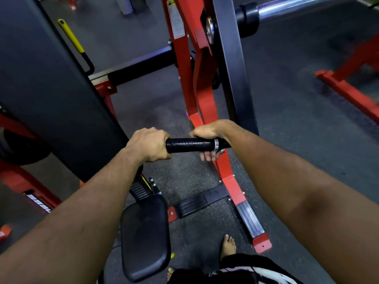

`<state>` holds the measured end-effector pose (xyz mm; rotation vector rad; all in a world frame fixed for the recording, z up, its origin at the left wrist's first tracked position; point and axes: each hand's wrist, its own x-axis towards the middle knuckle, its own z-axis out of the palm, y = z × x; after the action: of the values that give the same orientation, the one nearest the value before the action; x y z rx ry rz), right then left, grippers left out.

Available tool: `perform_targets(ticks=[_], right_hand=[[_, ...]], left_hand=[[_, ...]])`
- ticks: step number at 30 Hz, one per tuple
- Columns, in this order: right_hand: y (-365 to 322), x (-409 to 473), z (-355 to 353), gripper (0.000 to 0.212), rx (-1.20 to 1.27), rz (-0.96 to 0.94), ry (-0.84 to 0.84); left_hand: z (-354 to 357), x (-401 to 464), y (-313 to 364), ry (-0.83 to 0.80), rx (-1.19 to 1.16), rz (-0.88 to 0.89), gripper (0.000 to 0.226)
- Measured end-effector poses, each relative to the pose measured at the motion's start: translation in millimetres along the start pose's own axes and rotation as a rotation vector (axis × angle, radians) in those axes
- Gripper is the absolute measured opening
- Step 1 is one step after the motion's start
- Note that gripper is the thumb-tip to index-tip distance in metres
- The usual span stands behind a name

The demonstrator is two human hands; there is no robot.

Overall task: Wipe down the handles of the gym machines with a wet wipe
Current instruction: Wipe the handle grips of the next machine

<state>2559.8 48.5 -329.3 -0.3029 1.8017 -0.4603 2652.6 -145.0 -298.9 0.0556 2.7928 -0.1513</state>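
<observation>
A black machine handle (189, 144) with a metal ring near its right end runs level across the middle of the view. My left hand (148, 145) grips its left end, fingers curled over the top. My right hand (209, 138) is wrapped around the right end at the ring, fingertips showing under the bar. No wet wipe shows in either hand; anything under the palms is hidden.
The red machine frame (191, 78) rises just behind the handle. A large black back pad (51, 89) fills the left. A black seat pad (145, 236) is below, black foot plates (249, 218) lie on the dark floor, and a chrome bar (297, 7) crosses top right.
</observation>
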Motion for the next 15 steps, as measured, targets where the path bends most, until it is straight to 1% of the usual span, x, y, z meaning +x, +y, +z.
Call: perform_targets(ticks=[2, 4, 5, 6, 7, 8, 9, 11, 13, 15], right_hand=[[-2, 4, 2, 0.078, 0.024, 0.000, 0.007], [0, 3, 8, 0.076, 0.047, -0.076, 0.148], [3, 0, 14, 0.069, -0.025, -0.140, 0.260], [5, -5, 21, 0.057, -0.164, -0.200, 0.406], [10, -7, 31, 0.043, -0.322, -0.236, 0.586], [15, -7, 43, 0.036, -0.427, -0.266, 0.768], [21, -4, 55, 0.036, -0.428, -0.309, 0.939], [35, 5, 77, 0.043, -0.289, -0.385, 1.197], [47, 20, 98, 0.048, -0.280, -0.452, 1.324], [55, 30, 110, 0.056, -0.327, -0.492, 1.382]], left_hand=[[1, 2, -1, 0.001, 0.002, 0.003, 0.023], [2, 2, -2, 0.005, -0.002, 0.000, 0.023], [2, 2, -2, 0.008, -0.003, 0.002, 0.023], [3, 2, -3, 0.010, -0.003, 0.008, 0.023], [3, 3, -3, 0.009, 0.000, 0.014, 0.022], [3, 3, -4, 0.005, -0.001, 0.020, 0.022], [3, 3, -4, 0.003, -0.002, 0.026, 0.022], [3, 4, -4, 0.005, -0.004, 0.033, 0.024], [5, 5, -5, 0.009, 0.009, 0.037, 0.027], [4, 6, -4, -0.011, 0.032, 0.036, 0.029]])
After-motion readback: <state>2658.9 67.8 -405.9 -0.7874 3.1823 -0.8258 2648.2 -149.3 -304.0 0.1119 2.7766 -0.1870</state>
